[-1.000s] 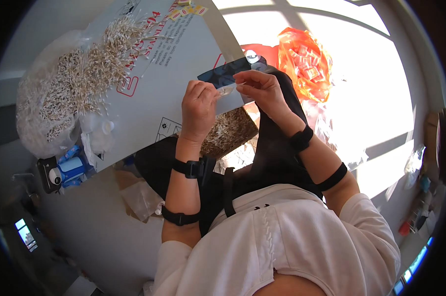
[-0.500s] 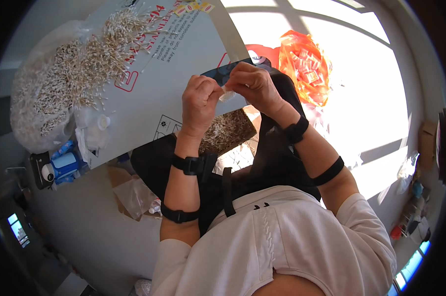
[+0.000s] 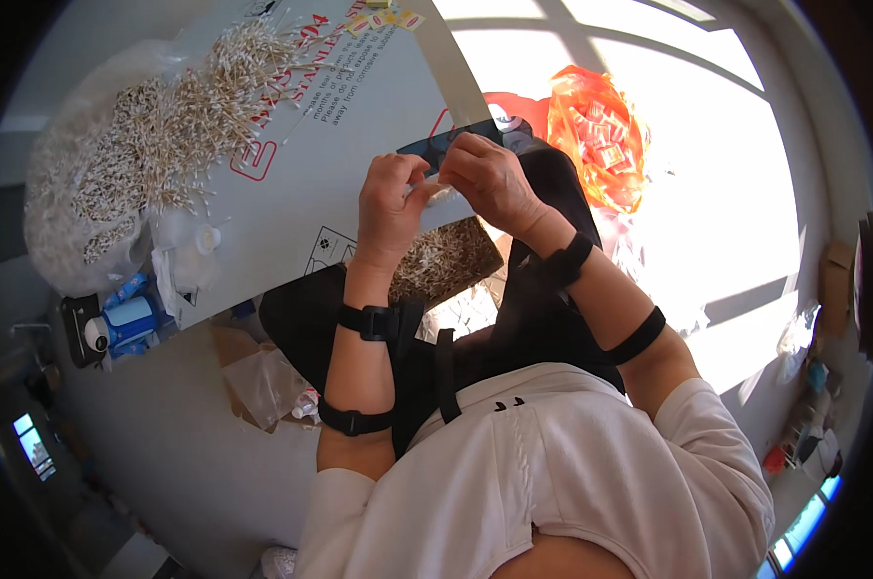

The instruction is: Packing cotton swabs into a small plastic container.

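Above my lap, my left hand (image 3: 388, 205) and my right hand (image 3: 494, 183) meet at a small translucent packet (image 3: 443, 196). Right thumb and fingers pinch its top edge. My left hand is curled, with its thumb at the packet's left side; the exact contact is partly hidden. What lies inside the packet is too small to make out. Just below my hands, an open box (image 3: 482, 246) full of cotton swabs (image 3: 435, 262) rests at my lap. A large heap of cotton swabs (image 3: 181, 130) spills from a clear plastic bag (image 3: 46, 217) onto the table on the left.
The pale printed tabletop (image 3: 292, 217) reaches from the left towards my hands. An orange bag (image 3: 599, 135) with small packets stands beyond my right hand. A blue-and-white bottle (image 3: 123, 325) is at the table's left edge, and a cardboard box (image 3: 246, 372) with plastic lies below.
My left forefinger has lifted slightly away from its thumb, and my right hand has turned a little over the packet. Both hands have dropped slightly. The view has shifted a little.
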